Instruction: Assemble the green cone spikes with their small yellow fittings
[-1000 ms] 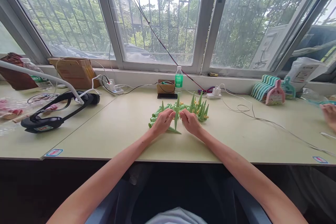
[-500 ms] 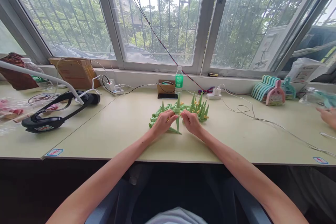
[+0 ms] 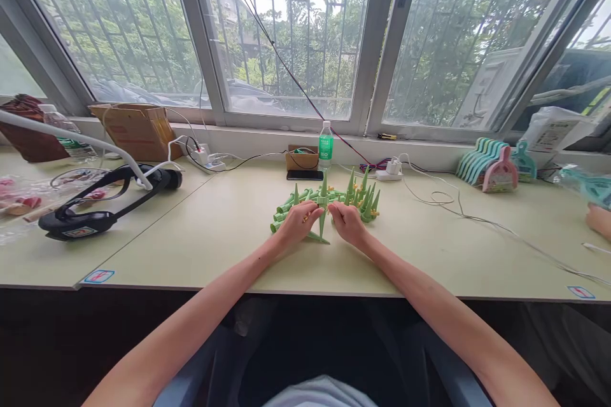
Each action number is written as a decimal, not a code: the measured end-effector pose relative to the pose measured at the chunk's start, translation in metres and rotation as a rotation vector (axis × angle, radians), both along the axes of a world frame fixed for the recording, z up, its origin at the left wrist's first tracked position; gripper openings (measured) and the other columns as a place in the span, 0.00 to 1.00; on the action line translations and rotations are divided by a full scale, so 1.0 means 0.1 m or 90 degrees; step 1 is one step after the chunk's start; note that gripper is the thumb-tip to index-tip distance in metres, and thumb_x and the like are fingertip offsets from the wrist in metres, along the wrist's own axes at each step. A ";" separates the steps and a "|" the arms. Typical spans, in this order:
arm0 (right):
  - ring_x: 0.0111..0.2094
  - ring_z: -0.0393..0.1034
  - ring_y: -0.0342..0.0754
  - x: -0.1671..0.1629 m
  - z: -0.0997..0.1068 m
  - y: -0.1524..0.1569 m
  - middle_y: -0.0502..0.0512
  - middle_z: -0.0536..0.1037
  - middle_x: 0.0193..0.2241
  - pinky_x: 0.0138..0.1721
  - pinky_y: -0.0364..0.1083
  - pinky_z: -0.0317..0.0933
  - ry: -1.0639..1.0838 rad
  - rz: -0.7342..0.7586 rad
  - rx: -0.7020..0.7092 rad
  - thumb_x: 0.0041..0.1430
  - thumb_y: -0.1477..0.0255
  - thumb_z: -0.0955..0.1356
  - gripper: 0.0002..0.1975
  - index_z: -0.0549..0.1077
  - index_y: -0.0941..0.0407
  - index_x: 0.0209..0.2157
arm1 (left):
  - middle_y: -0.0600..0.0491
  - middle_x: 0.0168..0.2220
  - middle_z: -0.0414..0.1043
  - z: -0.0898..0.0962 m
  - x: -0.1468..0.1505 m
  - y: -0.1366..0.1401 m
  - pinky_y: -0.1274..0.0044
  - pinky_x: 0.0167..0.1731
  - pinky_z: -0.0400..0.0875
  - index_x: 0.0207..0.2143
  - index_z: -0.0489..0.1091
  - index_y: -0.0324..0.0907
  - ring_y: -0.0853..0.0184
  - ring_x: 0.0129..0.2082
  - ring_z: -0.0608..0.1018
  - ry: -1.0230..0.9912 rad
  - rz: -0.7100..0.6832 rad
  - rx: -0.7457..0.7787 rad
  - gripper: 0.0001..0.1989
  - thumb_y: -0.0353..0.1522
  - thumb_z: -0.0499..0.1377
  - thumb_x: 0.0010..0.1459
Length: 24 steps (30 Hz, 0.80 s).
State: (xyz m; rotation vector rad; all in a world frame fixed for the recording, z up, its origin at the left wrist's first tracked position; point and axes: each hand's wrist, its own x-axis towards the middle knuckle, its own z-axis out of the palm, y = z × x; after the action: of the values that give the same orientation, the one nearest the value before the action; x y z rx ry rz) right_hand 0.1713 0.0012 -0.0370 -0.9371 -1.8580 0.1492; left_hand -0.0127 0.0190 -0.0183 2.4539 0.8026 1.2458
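Note:
A green plastic plant watering spike [image 3: 321, 224] hangs point down between my hands, with a ring-like collar near its middle and another cone rising above. My left hand [image 3: 300, 221] is closed, thumb and fingers pinching the collar from the left. On the right side, my right hand [image 3: 348, 221] is closed too, its fingertips pressed at the collar around a small yellow part. Behind my hands lie several green tubes [image 3: 281, 208]. Several green spikes [image 3: 366, 202] with yellow valves stand upright to the right. One more green piece lies flat under the held spike.
A phone [image 3: 305, 175], a small cardboard box [image 3: 300, 158] and a green-labelled bottle [image 3: 325, 145] are at the back. On the left lies a black headset [image 3: 95, 216]. Right are teal and pink dustpans [image 3: 501, 172], cables [image 3: 496, 222] and another person's hand [image 3: 599, 219].
My hands stay in nearly the same place; the held spike's lower tip shifts slightly left. At the right edge, the other person's hand moves right and down beside a teal item.

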 end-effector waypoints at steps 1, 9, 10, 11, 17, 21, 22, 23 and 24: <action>0.20 0.45 0.41 0.00 0.00 0.00 0.44 0.53 0.18 0.24 0.43 0.45 -0.004 -0.004 0.002 0.72 0.58 0.55 0.23 0.51 0.53 0.23 | 0.56 0.22 0.55 0.00 0.00 0.00 0.75 0.27 0.58 0.22 0.52 0.42 0.69 0.24 0.60 0.001 0.000 -0.008 0.26 0.48 0.45 0.69; 0.19 0.51 0.40 -0.04 0.02 -0.04 0.46 0.62 0.17 0.25 0.42 0.49 -0.033 0.016 -0.032 0.71 0.56 0.56 0.25 0.64 0.55 0.23 | 0.54 0.26 0.67 0.03 -0.02 -0.04 0.75 0.31 0.61 0.30 0.69 0.39 0.68 0.27 0.68 0.024 -0.029 -0.128 0.26 0.47 0.44 0.69; 0.19 0.52 0.40 -0.04 0.02 -0.05 0.47 0.64 0.18 0.25 0.42 0.50 -0.033 0.025 -0.038 0.72 0.56 0.56 0.25 0.66 0.55 0.24 | 0.54 0.26 0.68 0.05 -0.03 -0.06 0.76 0.31 0.61 0.30 0.70 0.39 0.68 0.27 0.68 0.029 -0.034 -0.138 0.26 0.47 0.45 0.69; 0.19 0.53 0.40 -0.04 0.03 -0.06 0.47 0.65 0.18 0.26 0.42 0.51 -0.032 0.032 -0.042 0.72 0.56 0.56 0.25 0.67 0.55 0.25 | 0.54 0.26 0.68 0.06 -0.03 -0.08 0.76 0.30 0.61 0.30 0.71 0.39 0.68 0.27 0.68 0.033 -0.037 -0.147 0.26 0.47 0.46 0.69; 0.19 0.53 0.40 -0.04 0.05 -0.07 0.47 0.65 0.18 0.25 0.41 0.50 -0.022 0.057 -0.042 0.71 0.57 0.57 0.25 0.63 0.55 0.23 | 0.52 0.28 0.74 0.12 -0.03 -0.12 0.76 0.29 0.63 0.29 0.70 0.39 0.67 0.28 0.72 0.014 -0.070 -0.193 0.22 0.47 0.53 0.66; 0.19 0.50 0.40 -0.04 0.03 -0.05 0.46 0.61 0.18 0.24 0.42 0.48 -0.014 0.069 -0.032 0.71 0.57 0.57 0.24 0.57 0.54 0.23 | 0.51 0.28 0.74 0.10 -0.03 -0.08 0.76 0.29 0.65 0.28 0.67 0.39 0.67 0.29 0.73 -0.004 -0.083 -0.214 0.21 0.47 0.55 0.64; 0.19 0.49 0.40 -0.04 0.02 -0.05 0.45 0.60 0.18 0.23 0.42 0.48 -0.017 0.065 -0.032 0.71 0.57 0.57 0.24 0.56 0.54 0.22 | 0.52 0.27 0.73 0.09 -0.03 -0.07 0.76 0.29 0.65 0.27 0.66 0.40 0.67 0.28 0.73 -0.009 -0.084 -0.214 0.21 0.47 0.55 0.64; 0.19 0.48 0.40 -0.04 0.02 -0.04 0.45 0.59 0.17 0.23 0.42 0.47 -0.020 0.060 -0.032 0.71 0.56 0.57 0.24 0.56 0.54 0.22 | 0.52 0.26 0.73 0.08 -0.04 -0.06 0.76 0.29 0.65 0.27 0.66 0.39 0.67 0.28 0.73 -0.012 -0.086 -0.214 0.21 0.47 0.55 0.63; 0.19 0.47 0.40 -0.04 0.01 -0.04 0.45 0.58 0.17 0.23 0.42 0.47 -0.023 0.056 -0.033 0.71 0.55 0.56 0.25 0.55 0.54 0.22 | 0.52 0.26 0.72 0.07 -0.04 -0.05 0.76 0.29 0.65 0.27 0.66 0.39 0.68 0.28 0.73 -0.013 -0.085 -0.212 0.21 0.47 0.55 0.63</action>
State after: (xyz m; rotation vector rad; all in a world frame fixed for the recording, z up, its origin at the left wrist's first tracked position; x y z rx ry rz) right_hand 0.1677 -0.0027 -0.0359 -0.8994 -1.9378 0.2356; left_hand -0.0165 0.0143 -0.0108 2.1842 0.7572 0.9978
